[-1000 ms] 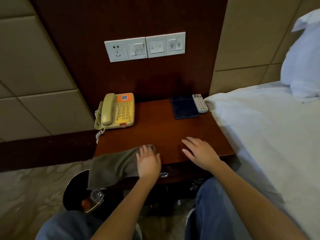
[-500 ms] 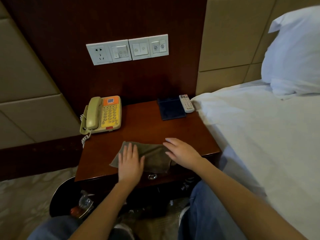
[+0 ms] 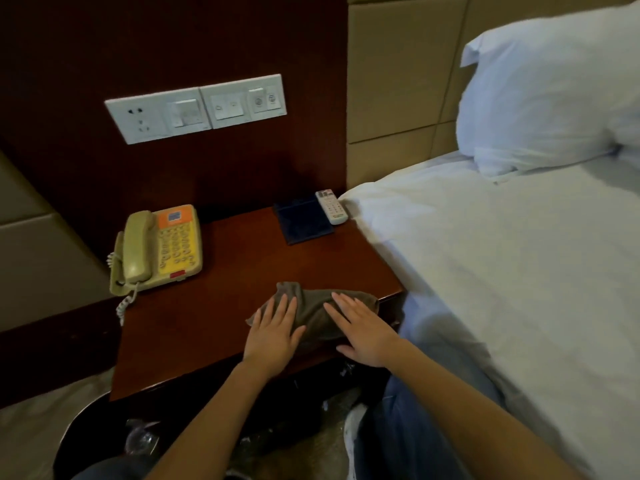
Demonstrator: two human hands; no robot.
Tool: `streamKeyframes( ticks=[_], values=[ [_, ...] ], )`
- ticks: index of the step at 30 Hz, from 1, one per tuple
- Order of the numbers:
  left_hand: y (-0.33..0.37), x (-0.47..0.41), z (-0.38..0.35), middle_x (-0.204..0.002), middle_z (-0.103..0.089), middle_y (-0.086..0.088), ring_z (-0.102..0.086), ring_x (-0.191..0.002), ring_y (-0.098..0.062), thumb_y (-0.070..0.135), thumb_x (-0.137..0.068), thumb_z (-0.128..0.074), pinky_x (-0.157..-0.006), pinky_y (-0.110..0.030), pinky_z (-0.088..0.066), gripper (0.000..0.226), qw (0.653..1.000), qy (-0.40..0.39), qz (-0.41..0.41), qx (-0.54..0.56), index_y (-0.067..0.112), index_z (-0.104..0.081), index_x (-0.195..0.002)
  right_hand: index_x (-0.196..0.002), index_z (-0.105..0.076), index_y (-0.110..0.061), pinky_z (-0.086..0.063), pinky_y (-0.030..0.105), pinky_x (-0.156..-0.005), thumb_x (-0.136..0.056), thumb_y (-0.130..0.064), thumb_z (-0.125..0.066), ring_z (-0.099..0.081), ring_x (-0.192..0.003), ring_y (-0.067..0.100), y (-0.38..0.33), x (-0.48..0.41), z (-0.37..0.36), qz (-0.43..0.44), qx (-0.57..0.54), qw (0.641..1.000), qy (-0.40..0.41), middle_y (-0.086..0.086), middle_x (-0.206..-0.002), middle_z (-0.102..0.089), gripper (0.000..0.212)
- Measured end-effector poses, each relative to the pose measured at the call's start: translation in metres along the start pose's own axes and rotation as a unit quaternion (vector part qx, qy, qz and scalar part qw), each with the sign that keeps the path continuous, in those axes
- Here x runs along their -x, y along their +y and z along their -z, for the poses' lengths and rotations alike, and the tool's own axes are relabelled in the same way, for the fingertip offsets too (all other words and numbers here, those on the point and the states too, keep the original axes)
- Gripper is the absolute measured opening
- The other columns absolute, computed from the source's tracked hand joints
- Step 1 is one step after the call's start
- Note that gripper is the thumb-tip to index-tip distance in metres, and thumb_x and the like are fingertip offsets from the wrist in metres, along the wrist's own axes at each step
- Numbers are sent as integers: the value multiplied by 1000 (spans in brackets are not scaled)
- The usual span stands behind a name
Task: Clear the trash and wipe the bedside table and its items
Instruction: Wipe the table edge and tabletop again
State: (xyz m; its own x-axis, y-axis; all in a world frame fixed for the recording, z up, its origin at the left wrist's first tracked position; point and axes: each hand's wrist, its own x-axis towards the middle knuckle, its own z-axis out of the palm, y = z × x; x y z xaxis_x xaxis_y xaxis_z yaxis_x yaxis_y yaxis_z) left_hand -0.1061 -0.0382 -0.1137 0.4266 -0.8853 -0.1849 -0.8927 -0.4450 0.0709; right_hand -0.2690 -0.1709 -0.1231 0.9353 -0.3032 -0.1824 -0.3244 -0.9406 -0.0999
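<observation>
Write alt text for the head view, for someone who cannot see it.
Left hand and right hand lie flat on a brown cloth at the front of the bedside table. A phone sits back left, a dark blue folder and a remote back right, beside a white bed.

Backs onto a dark wood wall panel [image 3: 207, 39] bearing 2 white switch plates [image 3: 194, 110]. Flanks it with beige padded panels [image 3: 398, 71]. Holds a white bed [image 3: 502, 278] at right, pillow [image 3: 554, 91] at its head. Shows pale patterned floor [image 3: 31, 434] bottom left.
</observation>
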Motion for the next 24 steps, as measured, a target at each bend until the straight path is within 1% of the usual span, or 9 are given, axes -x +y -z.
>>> streamKeyframes(
  ticks=[3,6,10,12,13,16,17,20,24],
  values=[
    [26,-15,-2,-160,10,0,8,-147,-23,50,-101,-22,-118,-40,1,66,999,-11,-31,-15,23,8,-152,-152,12,-13,4,36,-118,-100,-39,-41,14,-147,25,11,21,-4,-58,-1,998,-16,11,-159,20,79],
    [45,-26,-3,-160,11,-1,8,-147,-25,44,-102,-28,-119,-42,-1,66,998,-13,-51,-29,22,9,-152,-154,4,-15,-6,36,-120,-101,-37,-38,9,-148,22,12,34,-6,-127,-71,989,16,8,-160,14,71],
    [64,-37,-3,-160,12,-2,9,-147,-26,36,-102,-32,-118,-42,1,67,995,-3,-85,-47,21,10,-152,-154,-6,-14,-6,33,-118,-102,-42,-32,2,-148,25,-15,34,-22,-266,-255,923,110,9,-161,9,64],
    [73,-44,-2,-160,12,-2,9,-147,-26,33,-102,-35,-118,-43,1,68,994,-1,-103,-41,22,10,-152,-153,-3,-11,-7,37,-118,-103,-37,-35,-2,-148,30,-25,22,-25,-301,-389,860,135,12,-159,11,65],
    [74,-47,0,-160,12,-2,10,-147,-26,32,-101,-37,-119,-43,1,70,994,-1,-107,-34,23,10,-152,-153,-3,-10,-13,38,-118,-103,-36,-35,-9,-147,31,-28,13,-23,-309,-494,799,150,13,-158,9,65],
    [83,-59,1,-160,13,-1,11,-147,-26,30,-99,-43,-118,-43,2,74,992,-21,-122,-11,26,9,-152,-154,-1,-15,-30,43,-114,-101,-50,-25,-29,-140,29,-13,-14,-10,-378,-733,517,230,11,-158,-19,68],
    [86,-64,2,-159,14,-1,12,-146,-26,31,-99,-45,-118,-42,2,75,991,-28,-128,-4,27,9,-152,-154,2,-16,-31,45,-113,-99,-55,-25,-29,-140,30,-5,-23,-7,-406,-747,474,228,11,-158,-17,73],
    [94,-80,7,-159,14,3,13,-146,-24,32,-97,-48,-118,-43,2,76,987,-43,-155,8,32,5,-152,-152,12,-15,-31,48,-113,-95,-61,-35,-21,-144,32,14,-43,-7,-462,-761,403,213,9,-161,-3,87],
    [109,-101,7,-159,12,6,13,-146,-22,26,-95,-52,-119,-42,3,79,981,-48,-190,15,34,2,-152,-151,15,-12,-31,48,-113,-90,-59,-50,-20,-145,31,33,-53,-11,-492,-747,380,233,9,-161,3,100]
  ],
)
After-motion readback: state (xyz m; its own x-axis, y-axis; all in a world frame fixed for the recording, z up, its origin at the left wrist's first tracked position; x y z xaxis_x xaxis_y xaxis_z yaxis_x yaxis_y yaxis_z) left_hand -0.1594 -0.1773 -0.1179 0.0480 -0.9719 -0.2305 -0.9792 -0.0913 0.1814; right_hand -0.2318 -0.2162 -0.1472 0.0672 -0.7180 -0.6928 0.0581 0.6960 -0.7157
